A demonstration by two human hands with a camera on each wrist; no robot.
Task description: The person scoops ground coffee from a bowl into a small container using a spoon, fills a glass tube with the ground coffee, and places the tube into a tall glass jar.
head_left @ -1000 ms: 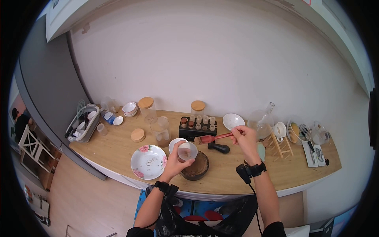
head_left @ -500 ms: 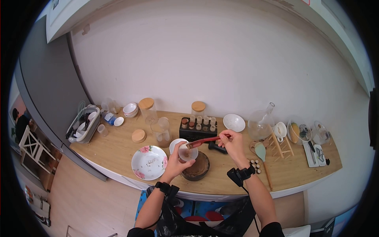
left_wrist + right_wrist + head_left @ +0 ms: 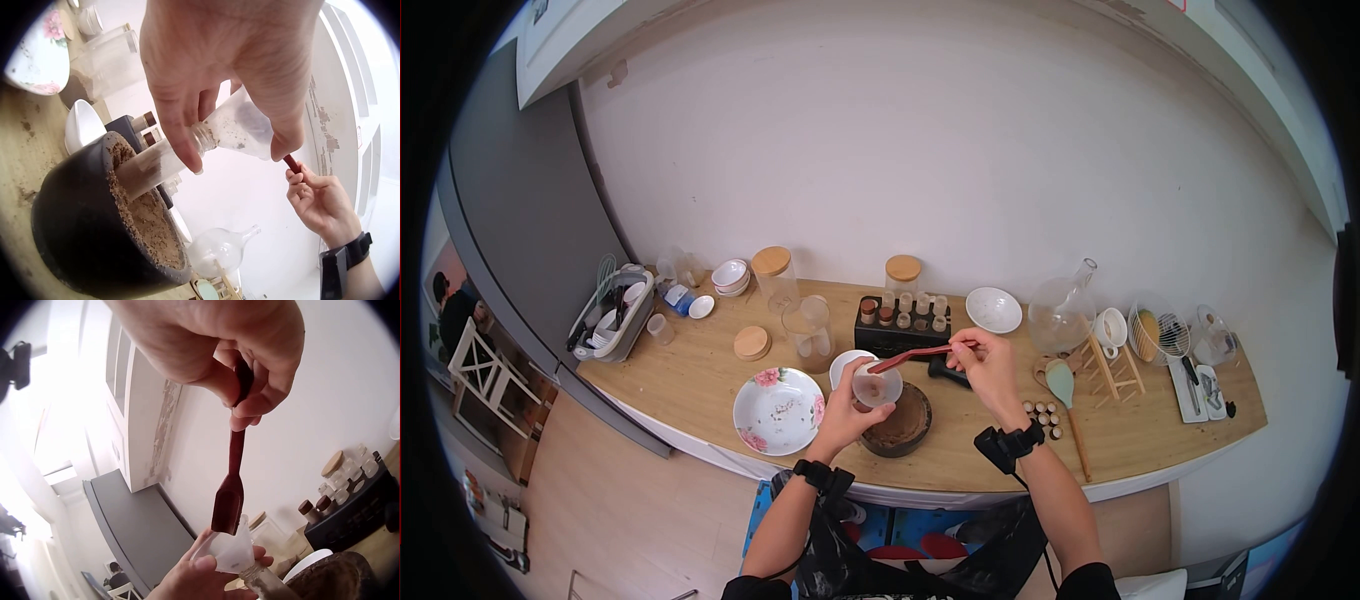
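Observation:
My left hand (image 3: pixel 837 418) grips a frosted plastic funnel (image 3: pixel 240 128) around its cone. The funnel's spout sits in the mouth of a glass tube (image 3: pixel 153 165) with brown powder inside, and the tube's lower end overlaps the brown powder in a dark round pot (image 3: pixel 81 237). Specks of powder cling inside the funnel. Between thumb and fingers, my right hand (image 3: pixel 988 370) pinches the handle of a dark red wooden scoop (image 3: pixel 229 500). The scoop slants down with its bowl over the funnel's opening; no heap of powder shows in it.
A flowered plate (image 3: pixel 778 440) with brown crumbs lies left of the pot, beside a small white bowl (image 3: pixel 840 367). Behind are a black rack (image 3: pixel 890 343) of small tubes and lidded glass jars (image 3: pixel 775 285). A round glass flask (image 3: pixel 1060 320) stands to the right.
The right hand has brought the scoop, earlier carrying brown powder, leftward over the funnel and tipped it; the powder has left its bowl. The left hand has stayed nearly still.

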